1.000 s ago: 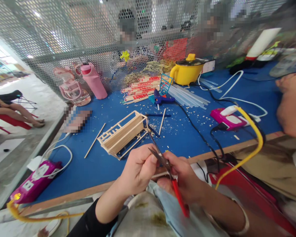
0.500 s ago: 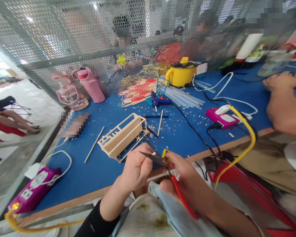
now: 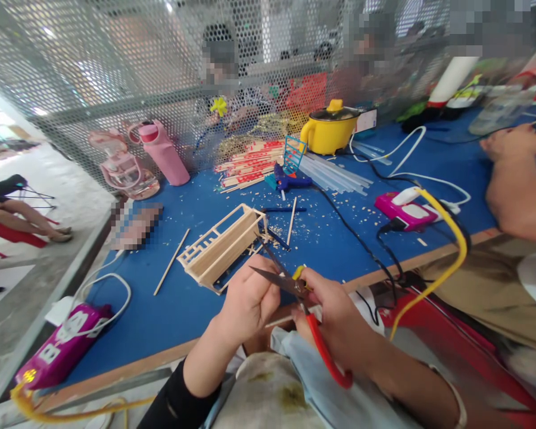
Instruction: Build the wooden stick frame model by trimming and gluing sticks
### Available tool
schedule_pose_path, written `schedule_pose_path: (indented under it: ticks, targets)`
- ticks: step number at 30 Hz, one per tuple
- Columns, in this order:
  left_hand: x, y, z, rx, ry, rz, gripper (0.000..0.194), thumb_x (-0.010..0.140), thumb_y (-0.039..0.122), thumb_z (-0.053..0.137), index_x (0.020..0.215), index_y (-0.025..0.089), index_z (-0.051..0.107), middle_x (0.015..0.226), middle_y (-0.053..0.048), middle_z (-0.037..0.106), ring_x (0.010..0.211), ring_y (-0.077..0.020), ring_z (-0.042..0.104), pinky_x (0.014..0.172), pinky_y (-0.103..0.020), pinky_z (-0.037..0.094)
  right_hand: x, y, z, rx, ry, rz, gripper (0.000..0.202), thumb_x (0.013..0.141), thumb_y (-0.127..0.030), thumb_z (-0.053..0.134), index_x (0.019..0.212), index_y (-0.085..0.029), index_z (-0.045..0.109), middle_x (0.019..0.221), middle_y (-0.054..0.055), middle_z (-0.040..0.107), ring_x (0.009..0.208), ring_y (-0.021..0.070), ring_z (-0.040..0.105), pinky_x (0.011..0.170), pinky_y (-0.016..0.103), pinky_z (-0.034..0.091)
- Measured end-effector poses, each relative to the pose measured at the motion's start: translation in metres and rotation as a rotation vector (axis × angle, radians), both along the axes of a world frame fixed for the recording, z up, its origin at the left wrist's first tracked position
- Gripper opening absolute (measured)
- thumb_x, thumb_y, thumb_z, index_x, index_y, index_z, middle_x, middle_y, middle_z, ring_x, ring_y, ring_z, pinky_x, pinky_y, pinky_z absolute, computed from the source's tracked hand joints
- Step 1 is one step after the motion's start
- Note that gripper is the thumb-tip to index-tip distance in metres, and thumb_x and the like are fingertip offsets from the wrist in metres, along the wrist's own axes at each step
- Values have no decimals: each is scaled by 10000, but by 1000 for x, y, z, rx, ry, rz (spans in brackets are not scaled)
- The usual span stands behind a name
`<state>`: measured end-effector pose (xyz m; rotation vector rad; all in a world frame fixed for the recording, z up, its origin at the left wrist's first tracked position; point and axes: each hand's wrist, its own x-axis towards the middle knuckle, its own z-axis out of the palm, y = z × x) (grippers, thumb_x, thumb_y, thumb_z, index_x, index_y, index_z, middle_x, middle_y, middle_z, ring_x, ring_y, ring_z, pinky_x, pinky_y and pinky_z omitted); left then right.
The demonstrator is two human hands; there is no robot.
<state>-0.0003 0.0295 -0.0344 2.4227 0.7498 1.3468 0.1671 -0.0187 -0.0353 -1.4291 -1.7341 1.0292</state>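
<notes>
My right hand grips a pair of scissors with a red lower handle and a yellow upper one. Their dark blades stand apart and point left, over the fingers of my left hand. That hand is closed, and whatever its fingers pinch is hidden behind them and the blade. Just beyond it a small frame model of thin wooden sticks lies tilted on the blue table. One loose wooden stick rests left of the model and another to its right.
Wood scraps litter the blue table. Behind are a bundle of sticks, a blue glue gun, clear glue sticks, and a yellow pot. Purple power strips trail cables. A co-worker's arm rests at right.
The scissors' red handle has shifted slightly up and left with my right hand. A small pale tip seen between the blades is now out of sight. My left hand stays nearly in place.
</notes>
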Motion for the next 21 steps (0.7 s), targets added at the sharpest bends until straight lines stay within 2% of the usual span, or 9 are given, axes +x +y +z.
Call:
schedule_pose_path:
  ticks: [4, 8, 10, 12, 15, 18, 19, 21]
  targets:
    - [6, -3, 1, -63, 40, 35, 196, 903, 175, 379, 790, 176, 539, 727, -46, 582, 694, -140, 540, 629, -237, 438, -2, 6, -2, -28, -9, -18, 112, 625, -100, 478, 657, -202, 444, 542, -63, 415, 511, 84, 356, 463, 215, 267]
    - [12, -7, -3, -281, -25, 25, 213, 920, 188, 378, 768, 170, 527, 738, -37, 569, 688, -126, 523, 640, -232, 424, 5, 11, 6, -186, 63, -78, 90, 647, -163, 511, 653, -204, 431, 535, -73, 370, 489, 77, 335, 438, 206, 267]
    - [13, -8, -6, -387, -93, 12, 228, 929, 213, 381, 759, 168, 528, 746, -38, 566, 696, -128, 522, 661, -243, 422, 19, 14, 8, -264, 61, -158, 152, 694, -268, 554, 667, -210, 417, 541, -71, 392, 483, 82, 358, 444, 211, 305]
    - [12, -9, -10, -468, -133, -9, 230, 931, 230, 390, 776, 163, 545, 754, -41, 569, 708, -133, 525, 678, -252, 418, 37, 16, 8, -273, 18, -221, 228, 726, -374, 567, 667, -212, 418, 550, -59, 422, 502, 97, 404, 483, 231, 357]
    - [11, -11, -12, -545, -135, -62, 226, 929, 235, 405, 789, 160, 565, 749, -42, 572, 701, -133, 524, 669, -247, 405, 63, 17, 6, -280, 14, -233, 260, 755, -440, 540, 672, -215, 440, 561, -42, 442, 529, 122, 457, 519, 257, 394]
    - [11, -13, -13, -580, -97, -125, 234, 927, 242, 411, 772, 160, 565, 723, -36, 562, 678, -128, 512, 651, -242, 388, 75, 19, 7, -336, 70, -255, 295, 788, -494, 489, 684, -223, 433, 556, -32, 476, 509, 138, 487, 503, 269, 402]
    - [11, -14, -12, -588, -85, -142, 240, 928, 245, 410, 764, 159, 562, 713, -34, 558, 670, -126, 508, 646, -241, 383, 77, 21, 9, -335, 32, -270, 314, 798, -516, 473, 687, -224, 439, 555, -26, 495, 502, 142, 496, 500, 271, 400]
    - [11, -15, -12, -604, -64, -169, 253, 930, 252, 406, 748, 159, 555, 702, -31, 555, 659, -122, 503, 636, -238, 375, 78, 29, 11, -267, -177, -306, 352, 813, -548, 452, 690, -220, 484, 579, 4, 557, 529, 158, 531, 515, 275, 392]
